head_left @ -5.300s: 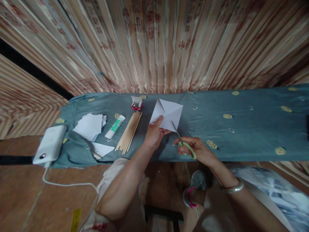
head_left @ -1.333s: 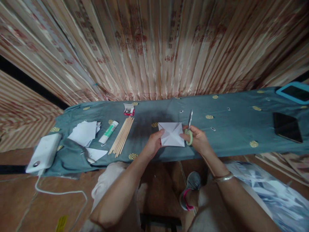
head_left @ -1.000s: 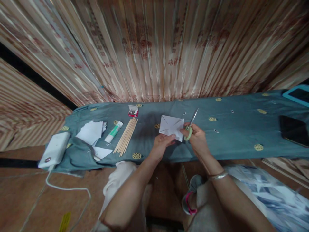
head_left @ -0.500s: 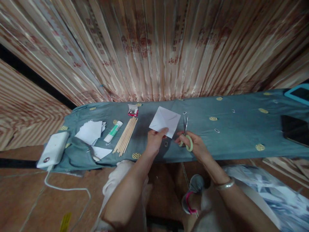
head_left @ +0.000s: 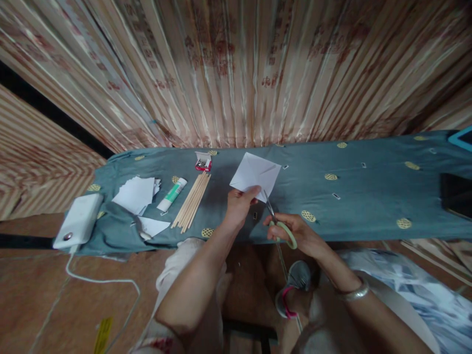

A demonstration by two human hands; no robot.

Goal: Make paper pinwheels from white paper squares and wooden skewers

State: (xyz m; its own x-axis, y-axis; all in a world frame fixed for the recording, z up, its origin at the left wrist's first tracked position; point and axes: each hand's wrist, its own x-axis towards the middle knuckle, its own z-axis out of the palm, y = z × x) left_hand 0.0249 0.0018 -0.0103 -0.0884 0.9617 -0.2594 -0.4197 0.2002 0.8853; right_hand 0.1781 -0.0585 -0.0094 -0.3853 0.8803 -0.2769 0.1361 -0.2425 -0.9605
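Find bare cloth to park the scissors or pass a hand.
Largest free patch: cloth between the paper held by the left hand and the phone; only small tags there. Narrow gap between sticks and left hand. Crowded: left end, with paper stack, glue, pin box. Right hand holds scissors.

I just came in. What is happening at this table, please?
A person sits at a table covered with a blue-grey cloth. The left hand holds a creased white paper square by its near edge. The right hand holds green-handled scissors, with the blade tips at the paper's near corner. To the left lie wooden sticks, a glue stick, a small red box and a pile of paper pieces.
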